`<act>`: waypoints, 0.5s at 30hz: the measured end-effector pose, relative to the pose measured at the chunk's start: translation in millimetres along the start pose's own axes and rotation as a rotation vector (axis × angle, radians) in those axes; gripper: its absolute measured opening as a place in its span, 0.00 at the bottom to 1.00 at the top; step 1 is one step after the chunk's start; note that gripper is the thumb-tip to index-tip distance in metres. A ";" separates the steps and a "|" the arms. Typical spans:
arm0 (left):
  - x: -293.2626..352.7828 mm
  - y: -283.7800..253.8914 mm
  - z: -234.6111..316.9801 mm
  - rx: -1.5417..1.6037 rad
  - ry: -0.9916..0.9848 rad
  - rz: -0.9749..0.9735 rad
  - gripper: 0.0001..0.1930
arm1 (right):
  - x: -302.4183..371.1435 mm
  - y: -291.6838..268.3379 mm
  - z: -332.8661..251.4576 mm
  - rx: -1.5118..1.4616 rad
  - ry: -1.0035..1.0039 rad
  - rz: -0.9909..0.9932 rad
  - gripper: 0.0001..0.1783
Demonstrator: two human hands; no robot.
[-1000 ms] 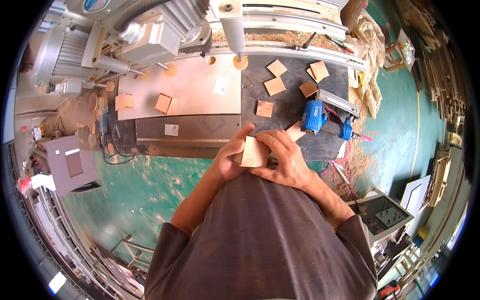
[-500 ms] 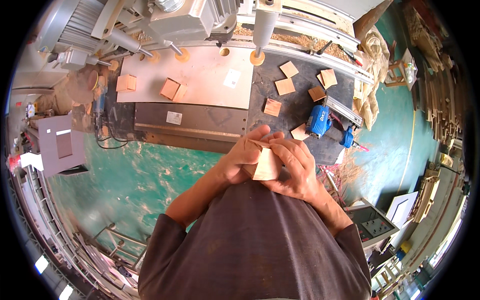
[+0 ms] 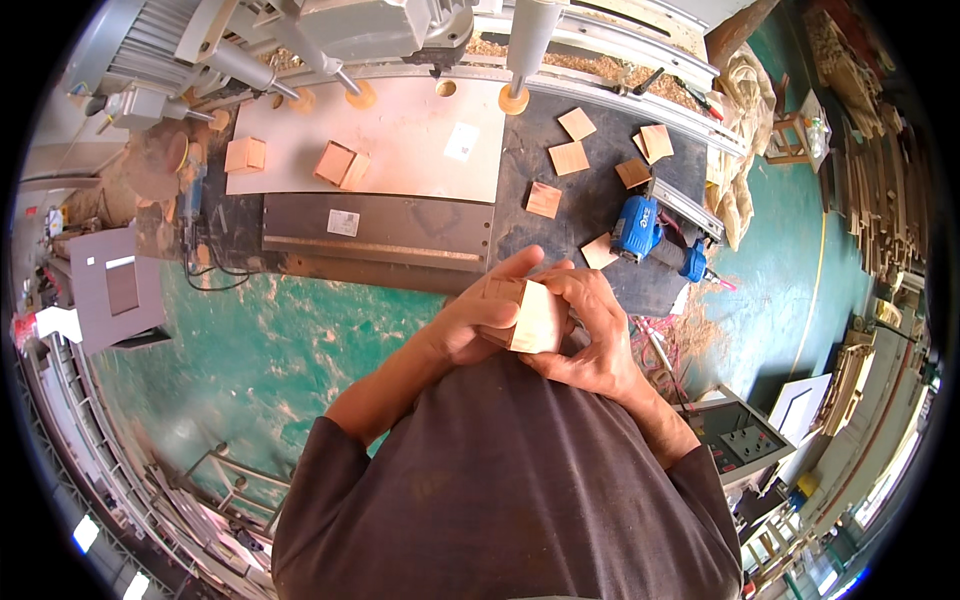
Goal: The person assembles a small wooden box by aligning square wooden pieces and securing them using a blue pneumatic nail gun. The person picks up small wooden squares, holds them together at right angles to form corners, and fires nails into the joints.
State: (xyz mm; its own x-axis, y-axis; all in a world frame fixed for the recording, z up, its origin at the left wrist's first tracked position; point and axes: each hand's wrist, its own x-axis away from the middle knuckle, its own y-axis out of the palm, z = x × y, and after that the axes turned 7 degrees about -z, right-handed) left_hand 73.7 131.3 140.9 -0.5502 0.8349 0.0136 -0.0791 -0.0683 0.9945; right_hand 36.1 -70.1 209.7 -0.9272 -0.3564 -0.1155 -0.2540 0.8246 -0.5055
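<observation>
Close to my body I hold a small wooden box (image 3: pixel 541 318) made of pale square panels, one corner edge facing up. My left hand (image 3: pixel 472 318) wraps its left side, with the index finger stretched past the top. On the right side, my right hand (image 3: pixel 597 340) grips it between thumb and fingers. The far faces of the box are hidden behind my fingers. Just beyond my right hand, a blue nail gun (image 3: pixel 640 228) lies on the dark worktop, and one square panel (image 3: pixel 599 251) sits partly beside it.
Several square wooden panels (image 3: pixel 569 158) lie on the dark worktop (image 3: pixel 520 220). Two small wooden boxes (image 3: pixel 342 165) stand on a pale board (image 3: pixel 400 130) at the left. Grey machine cylinders (image 3: pixel 530 45) with round pads hang over the far edge. A control panel (image 3: pixel 738 437) stands at the lower right.
The box has turned slightly in my hands, showing more of its pale right face. My right fingers have shifted along it. The view has moved a little.
</observation>
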 end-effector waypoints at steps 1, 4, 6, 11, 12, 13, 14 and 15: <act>0.8 -1.4 -0.6 -0.017 -0.024 0.010 0.39 | 1.5 -1.3 -1.3 -0.016 0.052 -0.018 0.39; 0.5 -3.7 -6.1 -0.147 0.012 0.074 0.41 | 1.4 -1.8 -3.6 -0.047 0.093 -0.028 0.40; 1.6 -1.2 -2.4 -0.128 0.000 0.069 0.41 | -1.5 -2.3 -4.9 -0.060 0.084 -0.018 0.40; -1.6 -1.8 2.8 -0.106 -0.004 0.020 0.40 | -5.9 2.7 -1.6 -0.021 0.065 0.015 0.41; -1.3 -2.4 2.9 -0.102 0.008 0.012 0.40 | -7.0 3.0 -1.6 -0.020 0.064 0.014 0.41; -0.7 -3.0 2.7 -0.097 0.020 0.004 0.40 | -7.6 3.3 -1.7 -0.018 0.056 0.009 0.40; -0.1 -2.9 3.3 -0.096 0.022 0.003 0.40 | -8.4 3.7 -1.7 -0.015 0.047 0.004 0.40; 0.3 -2.4 4.3 -0.098 0.025 -0.002 0.40 | -9.3 4.2 -1.5 -0.013 0.046 0.002 0.40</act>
State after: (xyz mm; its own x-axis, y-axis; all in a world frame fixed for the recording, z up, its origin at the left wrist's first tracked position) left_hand 77.3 134.1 138.9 -0.5702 0.8215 0.0074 -0.1612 -0.1206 0.9795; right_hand 43.3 -62.7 209.9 -0.9394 -0.3341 -0.0769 -0.2553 0.8314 -0.4936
